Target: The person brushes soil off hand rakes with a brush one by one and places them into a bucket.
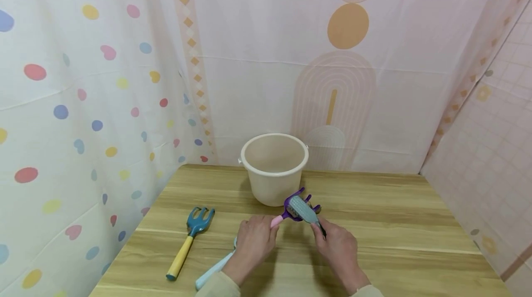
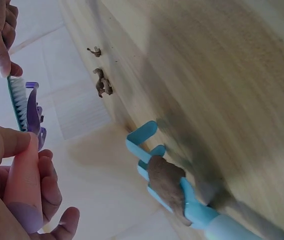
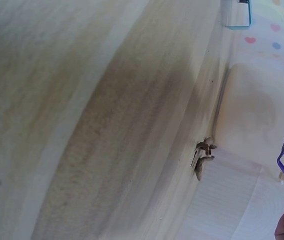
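My left hand grips the pink handle of a hand fork with a purple head. My right hand holds a scrub brush with a green-grey back. In the left wrist view its white bristles lie against the purple head. Below my left hand a light blue hand fork lies on the table, a brown clump stuck among its tines; my left hand partly covers this fork in the head view.
A cream bucket stands at the table's back, just beyond the fork head. To the left lies a teal hand fork with a yellow handle. Small brown clumps sit on the wooden table. Patterned curtains hang behind and beside it.
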### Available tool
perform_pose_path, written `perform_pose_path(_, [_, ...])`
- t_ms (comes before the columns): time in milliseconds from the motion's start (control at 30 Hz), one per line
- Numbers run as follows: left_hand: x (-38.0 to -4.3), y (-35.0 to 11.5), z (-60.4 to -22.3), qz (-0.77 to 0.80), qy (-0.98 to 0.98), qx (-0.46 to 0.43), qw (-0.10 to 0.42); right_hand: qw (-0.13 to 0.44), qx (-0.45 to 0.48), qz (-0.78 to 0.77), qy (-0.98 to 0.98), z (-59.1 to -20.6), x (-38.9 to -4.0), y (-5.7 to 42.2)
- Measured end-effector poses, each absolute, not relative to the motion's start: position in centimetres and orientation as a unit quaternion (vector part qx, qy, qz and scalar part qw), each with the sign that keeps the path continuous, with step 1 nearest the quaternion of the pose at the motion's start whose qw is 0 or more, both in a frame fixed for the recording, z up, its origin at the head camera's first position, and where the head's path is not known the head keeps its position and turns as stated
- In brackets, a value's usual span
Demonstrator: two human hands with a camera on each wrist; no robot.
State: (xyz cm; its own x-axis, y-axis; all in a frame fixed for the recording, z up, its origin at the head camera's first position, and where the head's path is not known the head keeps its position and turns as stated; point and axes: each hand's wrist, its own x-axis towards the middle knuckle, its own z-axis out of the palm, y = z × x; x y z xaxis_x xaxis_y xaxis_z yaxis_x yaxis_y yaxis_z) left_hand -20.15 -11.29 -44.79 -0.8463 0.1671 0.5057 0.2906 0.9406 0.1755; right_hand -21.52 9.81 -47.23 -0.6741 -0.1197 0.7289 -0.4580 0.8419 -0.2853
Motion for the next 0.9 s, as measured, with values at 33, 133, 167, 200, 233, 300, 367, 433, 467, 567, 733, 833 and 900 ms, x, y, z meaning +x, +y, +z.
perform_pose_path(33, [-20.1, -11.3, -44.8, -0.119, -0.954, -0.121, 0.248, 0.367, 0.159, 0.226, -0.888, -47.3, -21.5, 9.8])
perform_pose_path(133, [-20.1, -11.4, -44.9, -0.12, -0.953, -0.123, 0.248, 0.366, 0.146, 0.221, -0.892, -47.4, -21.6, 9.9])
perform_pose_path(167, [-20.1, -11.4, -44.9, -0.123, -0.952, -0.124, 0.249, 0.367, 0.142, 0.221, -0.892, -47.4, -21.7, 10.0])
perform_pose_path(200, [-20.2, -11.4, -44.9, -0.126, -0.951, -0.126, 0.251, 0.368, 0.138, 0.222, -0.892, -47.5, -21.7, 10.0])
perform_pose_path(233, [-20.2, -11.4, -44.9, -0.128, -0.951, -0.127, 0.251, 0.369, 0.133, 0.221, -0.893, -47.5, -21.7, 10.1])
perform_pose_path(300, [-20.2, -11.4, -44.9, -0.131, -0.95, -0.13, 0.253, 0.367, 0.127, 0.221, -0.895, -47.6, -21.7, 10.2])
perform_pose_path(367, [-20.2, -11.5, -44.9, -0.131, -0.949, -0.132, 0.253, 0.362, 0.122, 0.221, -0.897, -47.6, -21.7, 10.3])
perform_pose_path(433, [-20.3, -11.5, -45.0, -0.131, -0.95, -0.135, 0.251, 0.357, 0.12, 0.221, -0.9, -47.7, -21.7, 10.4])
perform_pose_path(467, [-20.3, -11.5, -45.0, -0.132, -0.949, -0.137, 0.25, 0.355, 0.12, 0.22, -0.901, -47.7, -21.7, 10.4])
perform_pose_path(567, [-20.3, -11.6, -45.0, -0.136, -0.949, -0.143, 0.246, 0.356, 0.128, 0.22, -0.899, -47.6, -21.7, 10.3])
perform_pose_path(733, [-20.3, -11.7, -44.9, -0.135, -0.948, -0.151, 0.245, 0.369, 0.178, 0.22, -0.885, -47.6, -21.6, 9.8])
perform_pose_path(833, [-20.3, -11.5, -44.7, -0.133, -0.947, -0.155, 0.248, 0.357, 0.191, 0.216, -0.889, -47.7, -21.5, 9.4])
perform_pose_path(900, [-20.3, -11.4, -44.6, -0.129, -0.947, -0.158, 0.249, 0.343, 0.182, 0.212, -0.897, -47.7, -21.4, 9.3])
